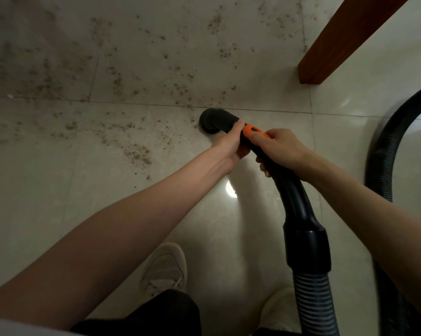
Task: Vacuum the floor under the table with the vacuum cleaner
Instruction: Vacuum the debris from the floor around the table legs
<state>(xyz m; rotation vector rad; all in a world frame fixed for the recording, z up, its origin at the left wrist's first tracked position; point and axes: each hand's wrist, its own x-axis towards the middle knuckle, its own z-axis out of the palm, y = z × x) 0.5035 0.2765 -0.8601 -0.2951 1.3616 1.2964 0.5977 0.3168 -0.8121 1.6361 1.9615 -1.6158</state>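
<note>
Black vacuum wand (281,175) at frame ctr, nozzle end (210,122) down on pale tile floor (107,190). L hand (230,141) wrapped round wand just behind nozzle; R hand (283,149) gripping handle, thumb on orange switch (253,132). Crumbs (136,151) scattered upper left. Brown table leg (338,44) upper right; ribbed hose (384,151) looping at right edge.

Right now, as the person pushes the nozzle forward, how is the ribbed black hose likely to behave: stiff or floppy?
Probably floppy: the ribbed hose loops in a wide curve beside the wooden table leg, so it should bend and trail. The handle tube looks rigid, and both hands, left and right, grip it, so pushes likely go straight to the nozzle.
</note>
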